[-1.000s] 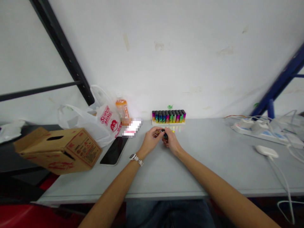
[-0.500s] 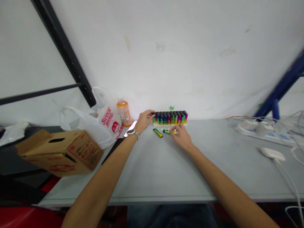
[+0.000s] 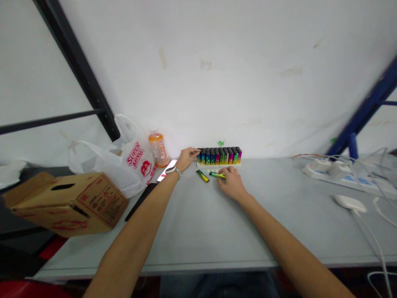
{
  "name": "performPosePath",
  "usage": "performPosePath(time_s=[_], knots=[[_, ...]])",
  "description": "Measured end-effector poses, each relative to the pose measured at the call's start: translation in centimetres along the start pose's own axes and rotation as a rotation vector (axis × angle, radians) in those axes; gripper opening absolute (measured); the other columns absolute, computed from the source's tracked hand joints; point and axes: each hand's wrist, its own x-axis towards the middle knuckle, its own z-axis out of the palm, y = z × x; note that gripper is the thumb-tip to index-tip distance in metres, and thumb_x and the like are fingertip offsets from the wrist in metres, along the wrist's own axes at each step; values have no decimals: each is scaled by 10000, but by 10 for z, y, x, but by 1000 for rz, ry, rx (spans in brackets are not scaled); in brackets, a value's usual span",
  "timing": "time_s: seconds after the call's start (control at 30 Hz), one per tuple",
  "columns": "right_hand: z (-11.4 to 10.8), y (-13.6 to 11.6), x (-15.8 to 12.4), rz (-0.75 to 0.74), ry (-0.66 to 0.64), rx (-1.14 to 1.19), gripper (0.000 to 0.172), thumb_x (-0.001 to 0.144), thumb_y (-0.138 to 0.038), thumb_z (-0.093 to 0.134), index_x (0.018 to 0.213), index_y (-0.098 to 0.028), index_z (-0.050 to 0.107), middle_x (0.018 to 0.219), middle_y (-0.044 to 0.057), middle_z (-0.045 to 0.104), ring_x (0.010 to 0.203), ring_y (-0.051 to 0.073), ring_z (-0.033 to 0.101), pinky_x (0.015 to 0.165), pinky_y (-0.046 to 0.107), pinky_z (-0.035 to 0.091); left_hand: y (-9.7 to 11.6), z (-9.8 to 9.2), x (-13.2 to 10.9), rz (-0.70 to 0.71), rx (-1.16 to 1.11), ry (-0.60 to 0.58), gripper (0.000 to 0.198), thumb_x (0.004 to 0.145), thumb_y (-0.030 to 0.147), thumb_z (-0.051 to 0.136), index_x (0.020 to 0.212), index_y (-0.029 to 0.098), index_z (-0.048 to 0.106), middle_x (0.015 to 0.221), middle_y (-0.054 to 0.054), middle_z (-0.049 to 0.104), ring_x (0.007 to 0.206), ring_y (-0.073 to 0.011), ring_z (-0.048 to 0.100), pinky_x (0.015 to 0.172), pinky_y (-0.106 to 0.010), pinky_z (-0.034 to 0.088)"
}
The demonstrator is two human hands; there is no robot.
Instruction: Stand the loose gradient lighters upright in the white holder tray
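Rows of upright lighters [image 3: 219, 157] with black tops and shiny multicoloured bodies stand in a low white tray [image 3: 203, 165] against the wall. My left hand [image 3: 187, 158], wearing a wristwatch [image 3: 173, 170], has its fingertips pinched on a lighter at the row's left end; the fingers partly cover it. In front of the tray, my right hand [image 3: 232, 182] is closed on the right end of a green-yellow lighter [image 3: 217, 175] lying on the table. Left of it lies another yellow-green lighter [image 3: 203, 176], tilted and untouched.
On the left are a cardboard box [image 3: 66, 203], a white plastic bag [image 3: 130, 165], an orange drink bottle [image 3: 159, 149] and a phone [image 3: 166, 170]. A power strip [image 3: 347, 178] with cables and a white charger [image 3: 350, 203] lie on the right of the grey table [image 3: 211, 236].
The view has shifted slightly. My right fingers have settled lower over the lying lighter. My left hand stays at the row's left end, fingertips slightly lower against the lighter there.
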Motion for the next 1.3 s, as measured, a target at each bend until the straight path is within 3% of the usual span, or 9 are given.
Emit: performPosePath(time_s=[0.13, 0.23, 0.37, 0.53, 0.7, 0.9, 1.0, 1.17, 1.3], knots=[[1, 1, 2, 5, -36, -62, 395, 893, -275, 540, 1278, -192, 577, 1273, 143, 566, 1188, 300, 458, 945, 419, 361, 3, -6, -5, 108, 235, -23, 255, 911, 260, 569, 1073, 199, 757, 1050, -90, 643, 940, -198, 624, 895, -355, 538], [3, 2, 5, -10, -66, -89, 352, 914, -265, 514, 1240, -200, 627, 1239, 141, 598, 1187, 302, 476, 942, 418, 347, 8, -8, -11, 188, 482, -43, 379, 879, 164, 531, 1204, 239, 711, 1163, -103, 578, 1017, -229, 560, 948, -404, 497], [4, 1, 8, -9, -110, -71, 303, 921, -309, 539, 1168, -190, 667, 1149, 131, 633, 1126, 283, 532, 915, 394, 346, 16, -7, -16, 158, 616, -104, 537, 813, 92, 527, 1317, 250, 627, 1288, -129, 515, 1099, -274, 524, 950, -448, 474], [0, -5, 4, -102, -217, -48, 233, 921, -300, 558, 1079, -146, 632, 1060, 112, 655, 971, 219, 597, 817, 311, 373, 37, -4, -30, 117, 508, 5, 586, 836, 144, 537, 1418, 194, 489, 1456, -162, 394, 1228, -312, 474, 1001, -503, 446], [-1, -10, -2, -157, -221, -154, 233, 953, -336, 514, 1058, -139, 583, 1109, 158, 654, 993, 254, 608, 789, 313, 374, 58, 6, -69, 135, 290, 212, 323, 902, 168, 506, 1206, 176, 612, 1303, -122, 507, 1208, -244, 503, 1108, -423, 401], [-3, -6, -4, -129, -247, -67, 232, 1019, -247, 332, 1091, -162, 535, 989, 121, 706, 875, 216, 636, 720, 290, 347, 41, 24, -106, -4, 174, 39, 231, 891, 173, 553, 1109, 179, 630, 1114, -92, 585, 1111, -228, 581, 1057, -424, 467], [-4, -3, -9, -106, -216, -18, 201, 981, -241, 404, 1098, -171, 551, 952, 91, 692, 857, 197, 624, 714, 279, 349, 33, 31, -112, -13, 136, -49, 234, 894, 137, 529, 1096, 174, 642, 1104, -95, 597, 1087, -219, 601, 1051, -426, 477], [1, -15, -18, -115, -111, -13, 427, 865, -360, 612, 1238, -167, 537, 1134, 118, 620, 1043, 232, 592, 858, 313, 388, 44, 44, -115, 6, 142, -66, 231, 949, 194, 488, 1132, 171, 627, 1117, -104, 587, 1098, -225, 601, 1045, -422, 481], [6, -31, -17, -142, -130, -106, 285, 903, -417, 578, 1061, -183, 617, 1100, 120, 630, 1051, 251, 593, 873, 342, 390, 48, 52, -114, -7, 120, -35, 232, 979, 216, 451, 1129, 167, 621, 1128, -108, 579, 1078, -215, 612, 1032, -411, 489]])
